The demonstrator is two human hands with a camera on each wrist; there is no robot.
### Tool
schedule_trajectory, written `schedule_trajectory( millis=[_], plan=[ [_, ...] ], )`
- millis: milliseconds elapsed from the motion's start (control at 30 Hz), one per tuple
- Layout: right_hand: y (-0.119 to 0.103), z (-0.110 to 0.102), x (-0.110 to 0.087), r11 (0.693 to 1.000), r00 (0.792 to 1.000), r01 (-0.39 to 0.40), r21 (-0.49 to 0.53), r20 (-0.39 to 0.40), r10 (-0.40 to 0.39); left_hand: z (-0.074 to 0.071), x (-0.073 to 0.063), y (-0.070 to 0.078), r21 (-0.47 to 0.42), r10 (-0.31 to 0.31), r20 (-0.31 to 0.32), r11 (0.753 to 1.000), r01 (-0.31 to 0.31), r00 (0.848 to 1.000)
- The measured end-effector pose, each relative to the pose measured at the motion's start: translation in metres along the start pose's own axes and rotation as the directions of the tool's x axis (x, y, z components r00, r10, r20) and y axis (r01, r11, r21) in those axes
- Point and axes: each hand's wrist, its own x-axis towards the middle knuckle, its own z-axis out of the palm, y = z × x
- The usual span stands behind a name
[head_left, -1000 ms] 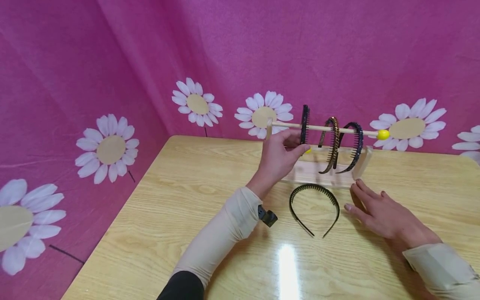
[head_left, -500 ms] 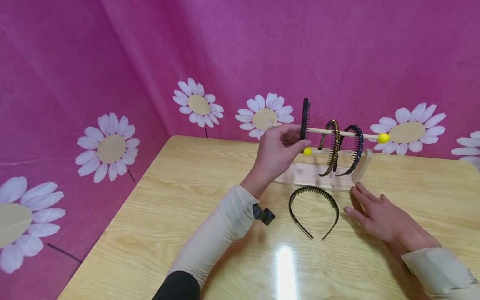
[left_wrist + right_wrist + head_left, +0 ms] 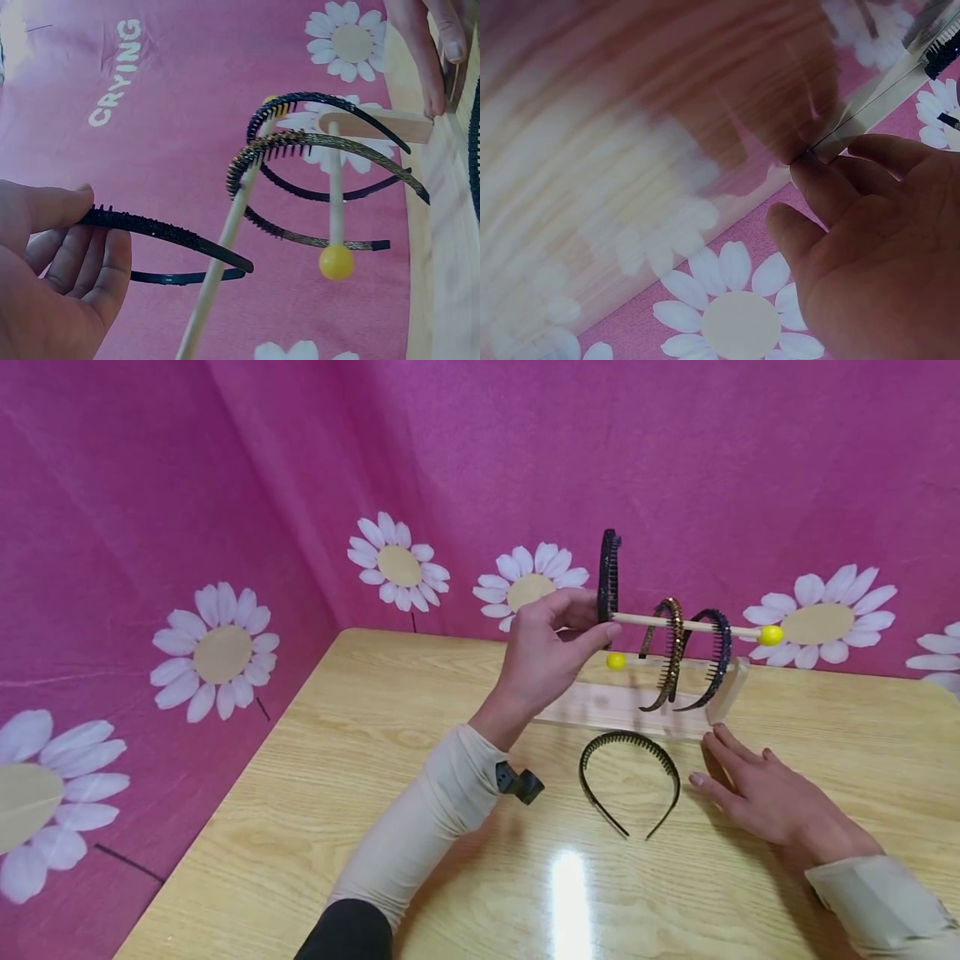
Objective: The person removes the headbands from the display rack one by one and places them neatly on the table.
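My left hand (image 3: 551, 647) pinches a black toothed headband (image 3: 609, 572) between thumb and fingers. That headband stands upright at the left part of the upper rod (image 3: 636, 620) of a wooden stand (image 3: 705, 722). In the left wrist view the ends of the black headband (image 3: 169, 234) overlap the rod. A gold-brown headband (image 3: 675, 652) and a dark glittery headband (image 3: 723, 647) hang farther right along the same rod. My right hand (image 3: 780, 802) rests with extended fingers on the table, fingertips right at the stand's front right corner.
Another black headband (image 3: 628, 737) lies flat on the wooden table (image 3: 337, 777) in front of the stand. Yellow knobs cap the upper rod's right end (image 3: 771, 635) and a lower rod (image 3: 616, 661). A pink cloth (image 3: 675, 460) with daisies rises behind and left.
My left hand has risen slightly and shifted left, lifting the black headband higher against the rod. The right hand stays by the stand's corner.
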Motion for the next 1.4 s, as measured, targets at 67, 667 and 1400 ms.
schedule_trajectory(
  millis=[67,667,1400],
  plan=[
    [-0.001,0.000,0.000,1.000,1.000,0.003,-0.001,0.001,-0.003,-0.001,0.000,0.002,-0.022,0.003,0.009,1.000,-0.003,1.000],
    [-0.001,-0.001,0.003,1.000,1.000,0.018,-0.006,-0.002,-0.018,-0.026,-0.011,0.025,-0.118,0.033,0.004,0.992,-0.033,0.999],
    [0.000,0.000,0.002,1.000,1.000,0.000,-0.008,0.013,0.001,-0.090,-0.045,0.002,-0.302,-0.393,0.151,0.856,0.421,0.907]
  ],
)
